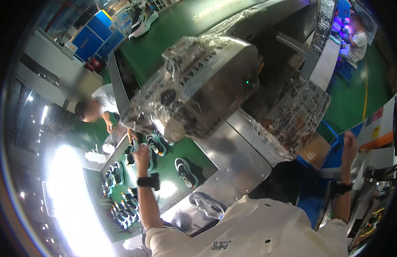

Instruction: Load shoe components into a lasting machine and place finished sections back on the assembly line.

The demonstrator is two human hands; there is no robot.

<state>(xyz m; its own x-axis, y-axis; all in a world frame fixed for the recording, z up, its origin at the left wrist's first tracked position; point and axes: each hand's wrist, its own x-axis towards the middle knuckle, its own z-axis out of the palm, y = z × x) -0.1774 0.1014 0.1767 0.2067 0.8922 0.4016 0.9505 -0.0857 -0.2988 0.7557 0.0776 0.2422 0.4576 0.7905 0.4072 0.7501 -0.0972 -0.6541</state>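
My left hand reaches out over the green conveyor belt, fingers curled at a dark sneaker with a pale sole; the hand covers part of the shoe. A co-worker's hand is close to another dark sneaker just beyond. My right hand is held out at the far right, away from the shoes. Its fingers look stretched out, and nothing shows in it. To the right of my left hand, a single black-and-white sneaker lies on the belt.
A bulky machine hood wrapped in clear plastic stands ahead, beside a metal plate. Several sneakers line the belt's left side. A plastic-wrapped shoe lies near my body. A cardboard box stands near my right hand.
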